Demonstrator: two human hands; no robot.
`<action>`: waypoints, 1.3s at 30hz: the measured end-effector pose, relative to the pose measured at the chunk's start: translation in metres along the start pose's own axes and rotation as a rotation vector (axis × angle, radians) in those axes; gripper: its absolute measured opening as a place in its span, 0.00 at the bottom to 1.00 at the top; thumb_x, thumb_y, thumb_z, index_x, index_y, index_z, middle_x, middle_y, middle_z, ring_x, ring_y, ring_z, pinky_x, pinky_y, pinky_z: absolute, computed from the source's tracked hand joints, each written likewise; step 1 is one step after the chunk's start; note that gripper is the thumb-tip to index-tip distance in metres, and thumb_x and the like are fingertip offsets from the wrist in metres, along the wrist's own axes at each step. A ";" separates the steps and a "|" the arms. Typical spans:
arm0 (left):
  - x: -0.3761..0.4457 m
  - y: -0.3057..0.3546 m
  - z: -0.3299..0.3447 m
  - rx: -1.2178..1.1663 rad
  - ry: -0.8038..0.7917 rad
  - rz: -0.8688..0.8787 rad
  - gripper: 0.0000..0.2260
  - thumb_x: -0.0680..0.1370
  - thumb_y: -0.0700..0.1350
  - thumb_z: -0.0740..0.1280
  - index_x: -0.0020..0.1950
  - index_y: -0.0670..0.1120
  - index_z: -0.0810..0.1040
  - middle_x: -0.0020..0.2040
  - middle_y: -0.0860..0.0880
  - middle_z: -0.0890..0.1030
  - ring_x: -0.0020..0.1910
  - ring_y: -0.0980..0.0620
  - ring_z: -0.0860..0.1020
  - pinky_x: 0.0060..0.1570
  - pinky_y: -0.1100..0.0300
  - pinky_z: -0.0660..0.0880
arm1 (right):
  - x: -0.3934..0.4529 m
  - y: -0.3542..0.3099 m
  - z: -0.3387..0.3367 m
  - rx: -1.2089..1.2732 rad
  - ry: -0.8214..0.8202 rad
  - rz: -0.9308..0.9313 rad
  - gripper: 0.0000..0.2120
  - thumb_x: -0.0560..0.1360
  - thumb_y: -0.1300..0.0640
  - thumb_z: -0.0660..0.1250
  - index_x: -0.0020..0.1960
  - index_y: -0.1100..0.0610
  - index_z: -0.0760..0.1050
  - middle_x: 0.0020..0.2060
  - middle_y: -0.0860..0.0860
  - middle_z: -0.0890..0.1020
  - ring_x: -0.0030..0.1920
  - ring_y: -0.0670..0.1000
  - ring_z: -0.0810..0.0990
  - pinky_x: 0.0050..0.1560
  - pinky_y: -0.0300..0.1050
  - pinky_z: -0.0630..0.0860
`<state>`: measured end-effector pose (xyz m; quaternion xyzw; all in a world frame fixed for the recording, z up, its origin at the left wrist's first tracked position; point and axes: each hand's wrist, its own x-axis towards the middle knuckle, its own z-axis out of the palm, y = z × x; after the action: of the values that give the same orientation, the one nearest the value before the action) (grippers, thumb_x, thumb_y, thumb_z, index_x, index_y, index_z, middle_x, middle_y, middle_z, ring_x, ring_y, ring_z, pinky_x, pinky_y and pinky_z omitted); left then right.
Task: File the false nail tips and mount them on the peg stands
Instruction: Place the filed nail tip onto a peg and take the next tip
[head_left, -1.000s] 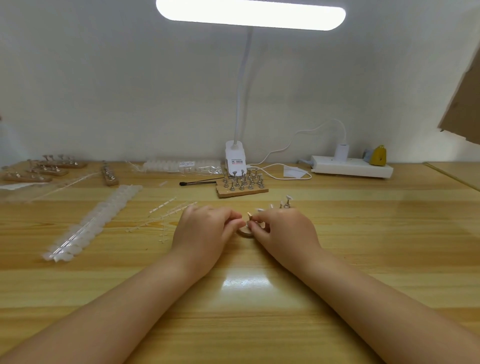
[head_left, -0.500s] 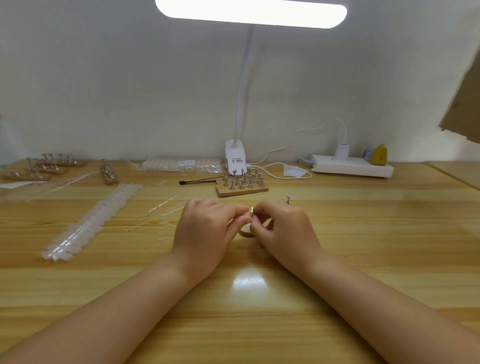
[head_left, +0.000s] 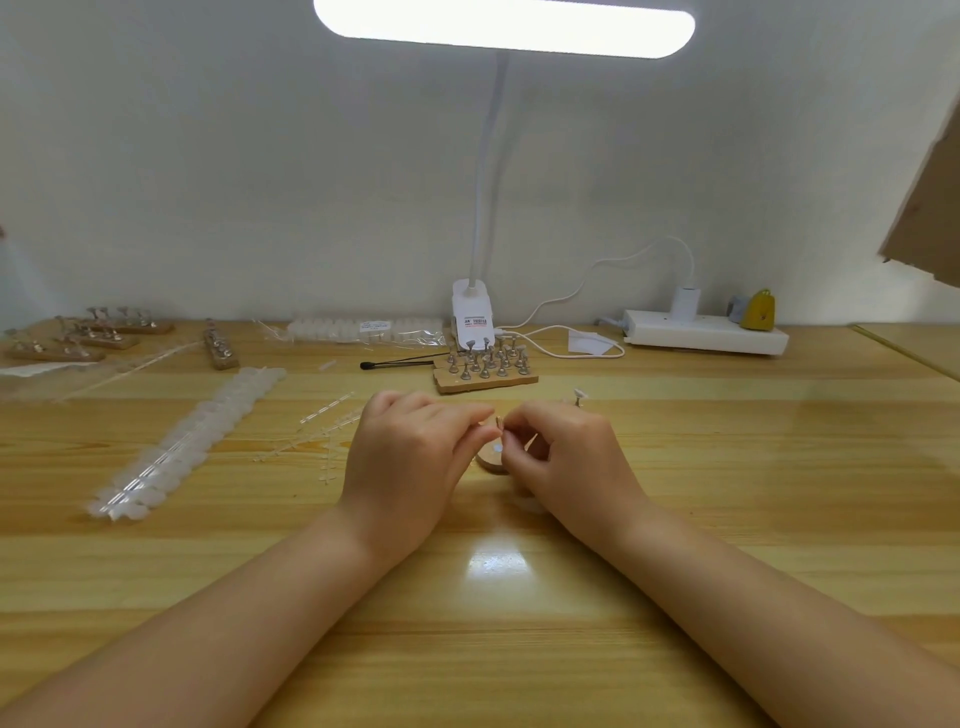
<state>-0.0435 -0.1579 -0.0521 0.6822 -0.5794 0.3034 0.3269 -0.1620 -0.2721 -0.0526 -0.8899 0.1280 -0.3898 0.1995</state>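
My left hand (head_left: 410, 457) and my right hand (head_left: 566, 457) meet at the middle of the wooden table, fingertips together, pinching a small metal peg (head_left: 499, 422) between them. Just under the fingers lies a small round wooden base (head_left: 493, 462) with a white dot on it, partly hidden by my right hand. A wooden block of metal peg stands (head_left: 485, 366) sits behind my hands. One peg with a nail tip (head_left: 579, 396) stands behind my right hand. A long strip of clear nail tips (head_left: 182, 447) lies to the left.
A clip lamp (head_left: 470, 312) and its cable stand at the back, a white power strip (head_left: 706, 335) to its right. Further peg strips (head_left: 88, 335) lie far left, a bag of nail tips (head_left: 363, 330) by the wall, a black-tipped stick (head_left: 400, 365), and plastic sprues (head_left: 322, 441).
Both hands have lifted slightly off the table and drawn the small peg up between their fingertips, uncovering the round wooden base beneath.
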 end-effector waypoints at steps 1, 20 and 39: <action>0.000 0.000 0.000 -0.002 -0.014 -0.004 0.13 0.77 0.52 0.63 0.47 0.47 0.85 0.39 0.54 0.85 0.38 0.51 0.81 0.44 0.54 0.70 | 0.000 0.000 0.000 -0.003 -0.004 -0.022 0.02 0.73 0.66 0.69 0.42 0.62 0.80 0.34 0.52 0.81 0.33 0.47 0.74 0.39 0.43 0.72; 0.004 0.004 -0.001 -0.653 -0.129 -0.339 0.08 0.74 0.41 0.72 0.51 0.49 0.85 0.42 0.57 0.85 0.44 0.63 0.81 0.46 0.69 0.74 | -0.002 0.008 0.000 -0.011 0.112 -0.187 0.03 0.70 0.69 0.71 0.41 0.63 0.80 0.32 0.48 0.76 0.34 0.43 0.69 0.39 0.32 0.66; 0.009 -0.001 0.001 -1.173 -0.233 -0.725 0.06 0.64 0.47 0.75 0.40 0.50 0.86 0.40 0.46 0.85 0.40 0.54 0.82 0.38 0.66 0.76 | -0.003 0.007 -0.002 0.207 0.021 -0.046 0.05 0.74 0.66 0.70 0.49 0.62 0.82 0.38 0.52 0.85 0.34 0.44 0.84 0.38 0.48 0.80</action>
<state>-0.0413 -0.1640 -0.0454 0.5713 -0.4147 -0.2627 0.6577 -0.1661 -0.2778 -0.0560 -0.8630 0.0687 -0.4148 0.2801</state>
